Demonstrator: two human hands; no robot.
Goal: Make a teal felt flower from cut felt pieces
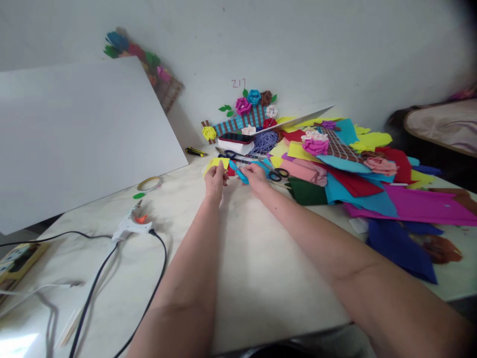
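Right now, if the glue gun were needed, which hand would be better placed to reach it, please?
Probably the left hand: the glue gun lies to its left, while the right hand is farther away, holding the blue paper.

Your right hand [256, 177] covers part of a blue strip [239, 171] toward the table's [257, 278] far edge; your left hand [215, 180] hides part of a yellow sheet [223, 162], its fingertip contact too small to tell. Along the table's left edge, a power strip [15, 259] and white board [85, 134] run out of frame, the board masking part of a blurred flower piece [118, 41]. Past the near edge, a dark object [298, 349] is cropped beyond recognition.
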